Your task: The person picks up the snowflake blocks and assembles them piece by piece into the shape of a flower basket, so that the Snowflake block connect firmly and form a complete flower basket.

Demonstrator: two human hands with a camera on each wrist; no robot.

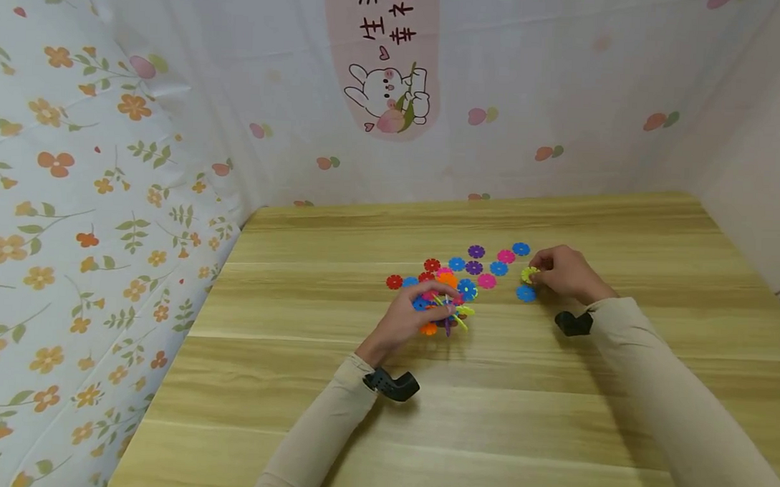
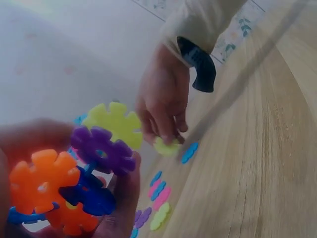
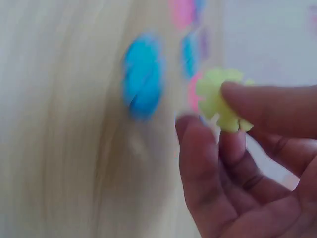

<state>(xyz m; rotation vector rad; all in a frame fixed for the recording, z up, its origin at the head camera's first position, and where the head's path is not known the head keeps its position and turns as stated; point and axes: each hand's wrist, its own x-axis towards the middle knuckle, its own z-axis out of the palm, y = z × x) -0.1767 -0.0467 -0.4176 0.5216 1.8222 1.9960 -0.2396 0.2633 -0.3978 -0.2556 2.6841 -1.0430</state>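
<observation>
My left hand (image 1: 408, 317) grips a cluster of interlocked plastic snowflake discs, among them a purple disc (image 2: 101, 151), an orange disc (image 2: 43, 182) and a dark blue disc (image 2: 89, 194). A larger yellow disc (image 2: 113, 121) shows at the cluster's far side. Off to the right, my right hand (image 1: 571, 273) pinches a single yellow snowflake disc (image 3: 213, 101) between thumb and fingers, over the wooden table. Near that hand a light blue disc (image 1: 526, 293) lies flat on the tabletop. Part of the cluster is hidden behind the left fingers in the head view.
Loose snowflake discs lie scattered between and beyond the hands, including a red disc (image 1: 394, 282), a purple disc (image 1: 476, 251) and a pink disc (image 1: 487, 280). The wooden table (image 1: 486, 433) backs onto a printed curtain (image 1: 524, 83). Each wrist carries a black mount (image 1: 394, 385).
</observation>
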